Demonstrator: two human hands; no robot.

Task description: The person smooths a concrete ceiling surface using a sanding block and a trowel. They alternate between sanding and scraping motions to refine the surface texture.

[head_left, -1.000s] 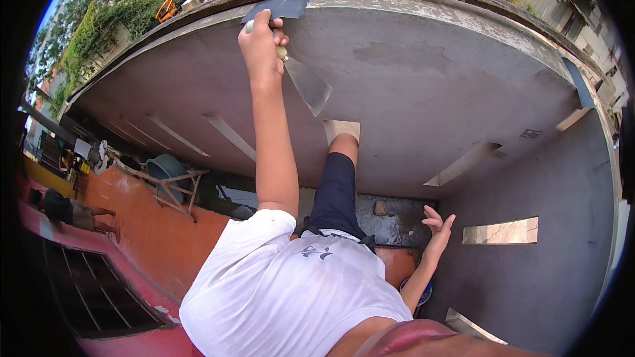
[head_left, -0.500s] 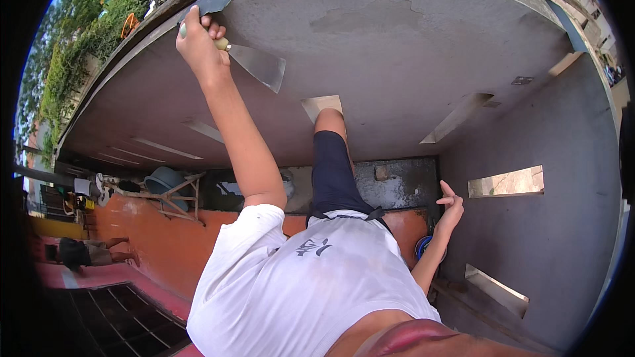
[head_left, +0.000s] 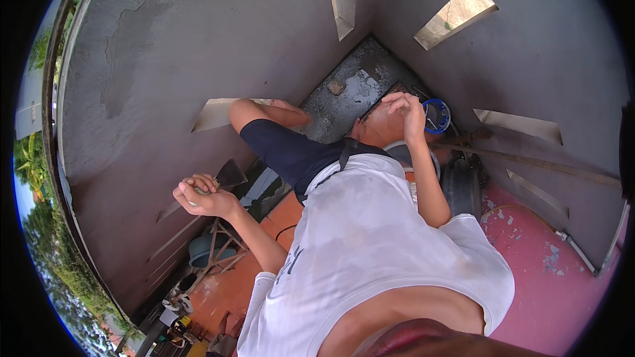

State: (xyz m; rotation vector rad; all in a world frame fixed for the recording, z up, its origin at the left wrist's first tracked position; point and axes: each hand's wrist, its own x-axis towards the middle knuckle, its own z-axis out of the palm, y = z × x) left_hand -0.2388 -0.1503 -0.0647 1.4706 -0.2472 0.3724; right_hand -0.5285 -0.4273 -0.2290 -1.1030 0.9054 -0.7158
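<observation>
My left hand (head_left: 205, 196) is wrapped round the handle of a putty knife (head_left: 231, 174), holding it beside the grey plastered wall (head_left: 178, 59). The wide blade points away from the fist and seems to stand clear of the wall. My right hand (head_left: 408, 114) is raised with nothing in it, its fingers loosely bent and partly apart. Just beyond it, a blue-rimmed bucket (head_left: 445, 116) stands in the corner. One bare knee (head_left: 246, 114) is up against the wall by a slot opening.
Several slots pierce both walls, such as the slot (head_left: 456, 14) at far right. A stone-like lump (head_left: 336, 86) lies on the wet dark floor. At right, a long pole (head_left: 549, 162) leans near a dark rounded object (head_left: 462, 192). A wooden frame (head_left: 221, 263) and basin (head_left: 202, 251) stand left.
My view and body have turned right toward the corner. The putty knife has come down from near the wall's top edge, still in my left hand. My right hand remains without anything.
</observation>
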